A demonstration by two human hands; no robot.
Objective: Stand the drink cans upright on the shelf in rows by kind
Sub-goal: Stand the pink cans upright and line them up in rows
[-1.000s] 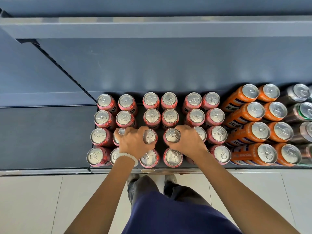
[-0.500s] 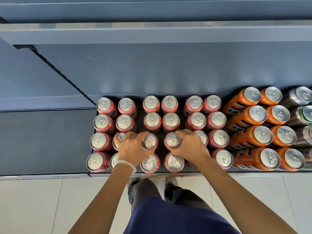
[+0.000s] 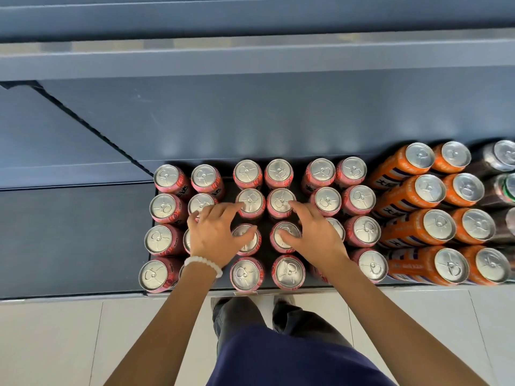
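Both hands are opening since a moment ago: left hand point(image 3: 214, 235) and right hand point(image 3: 312, 235) are spreading fingers wide over the pink cans point(image 3: 250, 201) (all upright), reaching farther along the shelf point(image 3: 83, 240).

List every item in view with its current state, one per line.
pink cans: upright, in rows on the shelf
orange cans: upright, in rows right of the pink
dark cans: upright, far right, partly cut off
left hand: open, fingers spread over pink cans
right hand: open, fingers spread over pink cans
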